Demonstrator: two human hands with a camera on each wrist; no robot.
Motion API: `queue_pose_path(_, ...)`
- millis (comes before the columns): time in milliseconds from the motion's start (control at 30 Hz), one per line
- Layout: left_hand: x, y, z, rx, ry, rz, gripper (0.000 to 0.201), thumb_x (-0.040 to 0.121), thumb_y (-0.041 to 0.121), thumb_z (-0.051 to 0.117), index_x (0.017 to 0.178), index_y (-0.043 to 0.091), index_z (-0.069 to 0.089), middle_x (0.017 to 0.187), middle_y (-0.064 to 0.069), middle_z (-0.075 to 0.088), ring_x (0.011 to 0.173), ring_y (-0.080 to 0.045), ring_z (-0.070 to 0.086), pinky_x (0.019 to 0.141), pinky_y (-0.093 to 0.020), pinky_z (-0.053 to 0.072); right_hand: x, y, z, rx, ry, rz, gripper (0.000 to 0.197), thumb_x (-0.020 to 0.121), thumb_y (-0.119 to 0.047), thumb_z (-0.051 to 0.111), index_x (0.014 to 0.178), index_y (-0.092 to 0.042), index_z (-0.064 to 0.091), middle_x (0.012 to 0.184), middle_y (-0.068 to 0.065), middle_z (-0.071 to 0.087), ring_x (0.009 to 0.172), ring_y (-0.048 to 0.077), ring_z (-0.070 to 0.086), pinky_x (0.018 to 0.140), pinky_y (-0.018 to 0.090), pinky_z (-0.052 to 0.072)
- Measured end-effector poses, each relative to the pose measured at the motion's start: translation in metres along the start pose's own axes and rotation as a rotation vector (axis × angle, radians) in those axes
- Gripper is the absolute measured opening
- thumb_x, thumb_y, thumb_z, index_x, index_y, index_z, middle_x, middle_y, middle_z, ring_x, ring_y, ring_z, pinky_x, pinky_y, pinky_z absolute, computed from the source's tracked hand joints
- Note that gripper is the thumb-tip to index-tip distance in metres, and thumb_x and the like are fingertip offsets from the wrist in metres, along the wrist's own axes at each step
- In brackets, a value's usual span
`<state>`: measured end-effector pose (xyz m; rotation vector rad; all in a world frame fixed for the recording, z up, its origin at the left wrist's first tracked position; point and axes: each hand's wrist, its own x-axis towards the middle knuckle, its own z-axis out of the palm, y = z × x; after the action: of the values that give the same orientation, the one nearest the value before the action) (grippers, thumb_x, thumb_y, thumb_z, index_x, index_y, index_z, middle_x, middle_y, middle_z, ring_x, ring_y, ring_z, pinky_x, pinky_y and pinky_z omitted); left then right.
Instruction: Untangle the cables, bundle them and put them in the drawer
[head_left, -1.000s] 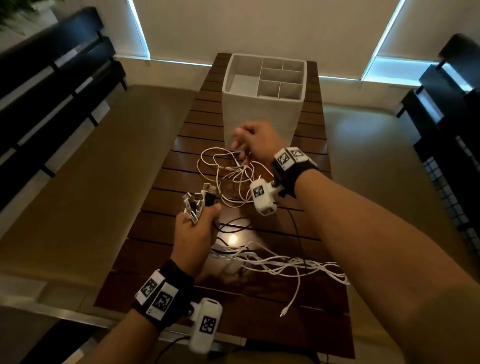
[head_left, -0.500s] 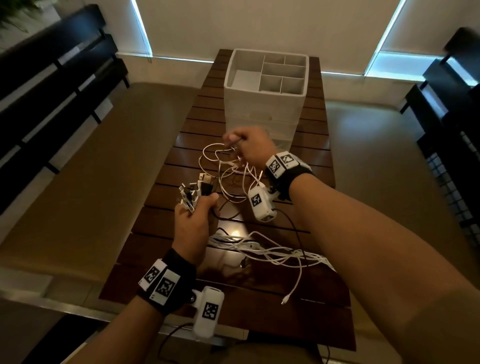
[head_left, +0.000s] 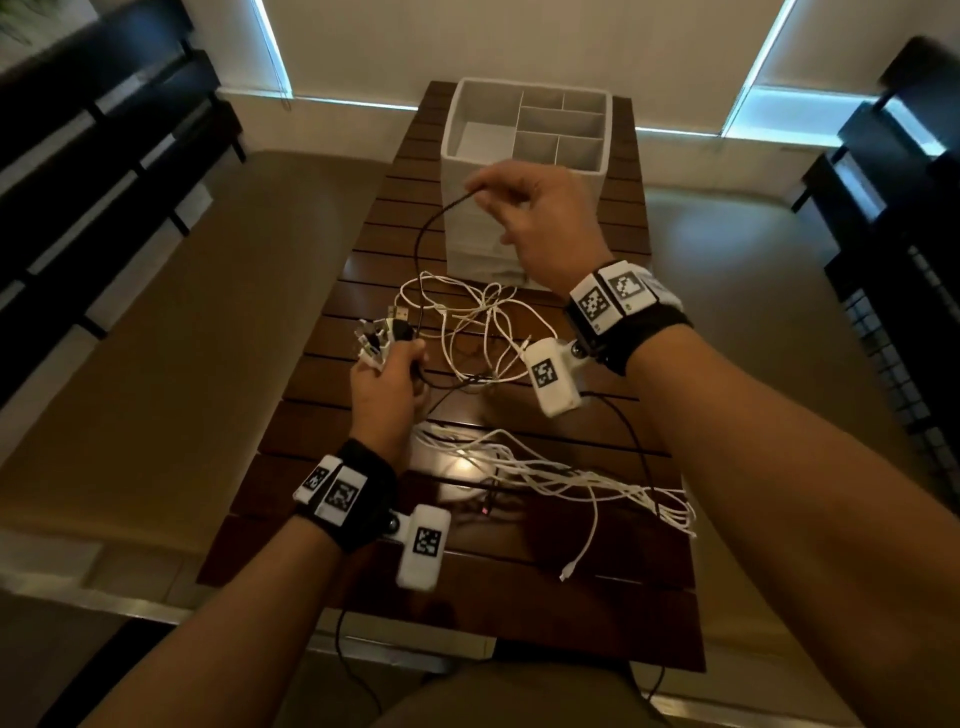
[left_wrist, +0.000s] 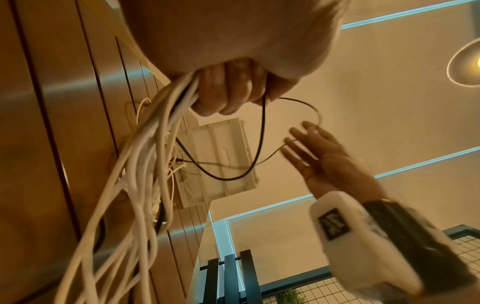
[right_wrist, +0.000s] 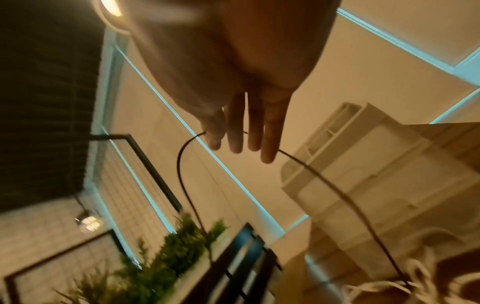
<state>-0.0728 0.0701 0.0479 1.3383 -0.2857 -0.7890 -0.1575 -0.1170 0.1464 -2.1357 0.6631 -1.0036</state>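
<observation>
The left hand (head_left: 385, 387) is clenched round a bunch of cable ends, with the plugs (head_left: 382, 332) sticking out above the fist; how many plugs there are is too small to count. From the underside of that fist, the left wrist view shows several white cables (left_wrist: 145, 156) and one black cable (left_wrist: 262, 131) hanging down together.

The right hand (head_left: 540, 218) is raised in front of the white drawer unit (head_left: 467, 208), pinching the one black cable between thumb and forefinger while the other three fingers (right_wrist: 255, 131) lie straight. The black cable arcs down from that pinch to the left fist.

On the slatted wooden table (head_left: 519, 613) lie two loose heaps of white cable: a tangled loop cluster (head_left: 467, 322) between the hands, just before the drawer unit, and a longer spread strand bundle (head_left: 561, 478) nearer the person, one small plug (head_left: 565, 574) trailing out of it.

The drawer unit's open top shows five compartments: one large on the left, four smaller on the right.
</observation>
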Motion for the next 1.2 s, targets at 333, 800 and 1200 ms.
queue_pose_path(333,0.017,-0.008,-0.002,0.030,0.040,-0.043,0.025,0.100,0.014,0.059,0.076,0.015,0.056,0.052,0.008,0.039,0.043,-0.009,0.027,0.042,-0.024,0.020,-0.003,-0.024,-0.013,-0.085,0.082,-0.176,0.029,0.094,-0.032,0.070,0.120,-0.019,0.070,0.137,-0.001,0.062,0.139,0.010,0.049,0.111,0.018,0.038)
queue_pose_path(800,0.024,-0.024,-0.015,0.030,0.105,-0.078,0.026,0.100,0.014,0.057,0.074,0.016,0.051,0.046,0.009,0.029,0.036,-0.007,0.025,0.037,-0.018,0.019,0.019,-0.021,-0.023,-0.351,-0.208,-0.166,0.031,0.098,-0.037,0.064,0.125,-0.026,0.073,0.120,-0.009,0.074,0.114,0.006,0.067,0.105,0.041,0.052)
queue_pose_path(1200,0.026,-0.026,-0.011,0.044,0.105,-0.069,0.024,0.099,0.014,0.060,0.077,0.017,0.051,0.051,0.007,0.031,0.037,-0.008,0.026,0.037,-0.020,0.022,0.040,-0.050,-0.029,-0.367,-0.037,-0.466,0.026,0.101,-0.044,0.059,0.119,-0.037,0.076,0.110,-0.016,0.075,0.114,-0.001,0.058,0.105,0.023,0.034)
